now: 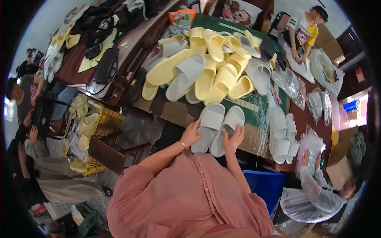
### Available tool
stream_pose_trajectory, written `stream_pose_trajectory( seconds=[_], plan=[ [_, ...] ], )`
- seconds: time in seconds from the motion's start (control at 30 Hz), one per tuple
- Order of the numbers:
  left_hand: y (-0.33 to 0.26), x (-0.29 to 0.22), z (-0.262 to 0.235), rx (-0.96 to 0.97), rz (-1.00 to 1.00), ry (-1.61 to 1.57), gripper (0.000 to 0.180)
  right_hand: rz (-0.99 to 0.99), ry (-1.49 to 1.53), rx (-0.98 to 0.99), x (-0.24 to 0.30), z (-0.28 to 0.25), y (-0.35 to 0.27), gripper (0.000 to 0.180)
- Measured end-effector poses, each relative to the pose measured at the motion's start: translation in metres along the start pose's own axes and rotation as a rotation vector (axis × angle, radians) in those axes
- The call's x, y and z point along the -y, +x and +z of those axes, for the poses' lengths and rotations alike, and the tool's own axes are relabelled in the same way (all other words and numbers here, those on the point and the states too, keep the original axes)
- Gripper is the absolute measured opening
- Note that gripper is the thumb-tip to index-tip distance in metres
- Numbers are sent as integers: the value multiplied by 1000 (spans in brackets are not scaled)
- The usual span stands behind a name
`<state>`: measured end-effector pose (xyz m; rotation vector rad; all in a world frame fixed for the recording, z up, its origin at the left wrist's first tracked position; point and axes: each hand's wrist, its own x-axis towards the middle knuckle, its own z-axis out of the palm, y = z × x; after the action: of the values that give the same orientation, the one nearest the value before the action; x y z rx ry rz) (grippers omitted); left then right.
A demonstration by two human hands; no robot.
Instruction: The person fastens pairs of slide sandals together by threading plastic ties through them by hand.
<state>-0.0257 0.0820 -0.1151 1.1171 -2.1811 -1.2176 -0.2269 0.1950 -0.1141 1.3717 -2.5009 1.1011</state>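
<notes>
A pair of grey slippers stands side by side right in front of me, toes pointing away, heels close to my shirt. My left hand (192, 134) grips the outer edge of the left grey slipper (212, 117), fingers curled at its side. My right hand (234, 139) holds the right grey slipper (234, 116) along its outer edge, thumb toward the footbed. Beyond them lies a heap of yellow slippers (222, 83) mixed with grey ones, such as a grey slipper (186, 75) at the near left of the pile. The undersides of both held slippers are hidden.
Grey slippers (279, 135) lie to the right, near clear-bagged slippers (291, 85). Loose plastic strands (262, 119) hang over the green table (254, 101). A blue bin (264, 184) stands lower right, a yellow crate (107, 135) of slippers lower left. Co-workers sit at right and left.
</notes>
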Motion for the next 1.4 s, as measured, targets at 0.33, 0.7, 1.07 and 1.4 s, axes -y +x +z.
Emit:
stream_pose_trajectory(
  seconds=[0.33,0.7,1.07,1.4],
  plan=[
    [-5,-2,-12,-142,-22,-4,65,-289,94,55,42,-11,-16,58],
    [-2,5,-36,-396,-13,61,55,-295,68,94,35,10,-27,55],
    [48,-26,-71,-595,93,354,63,55,-332,292,43,14,-3,62],
    [154,-44,-99,-520,77,583,91,131,-352,313,34,42,9,53]
  ],
)
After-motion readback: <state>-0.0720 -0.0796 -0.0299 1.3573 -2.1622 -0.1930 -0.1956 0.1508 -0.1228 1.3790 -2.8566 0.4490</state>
